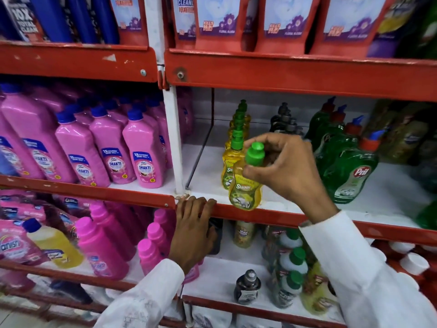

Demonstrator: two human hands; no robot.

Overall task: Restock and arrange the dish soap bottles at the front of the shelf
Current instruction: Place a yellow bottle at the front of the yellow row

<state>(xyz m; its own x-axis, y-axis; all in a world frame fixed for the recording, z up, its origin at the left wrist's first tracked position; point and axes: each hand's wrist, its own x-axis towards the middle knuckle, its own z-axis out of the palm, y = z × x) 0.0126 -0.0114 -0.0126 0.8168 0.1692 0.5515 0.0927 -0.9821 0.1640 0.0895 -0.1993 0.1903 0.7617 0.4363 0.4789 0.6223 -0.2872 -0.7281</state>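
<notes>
Head view: right hand [287,169] pinches the yellow dish soap bottle [244,188] at the neck under its green cap [254,153], bottle hanging tilted over the red front lip [260,213] of the middle shelf, just ahead of the yellow bottle row [233,159] running back; left hand [191,229] has fingers curled over that lip beside the white upright [175,143]. Bare white shelf board [208,171] left of the row; green Pril bottles [350,171] flank the right, dark bottles [287,121] behind. Pink bottles [144,157] fill the left bay; red pouches [283,22] sit above.
</notes>
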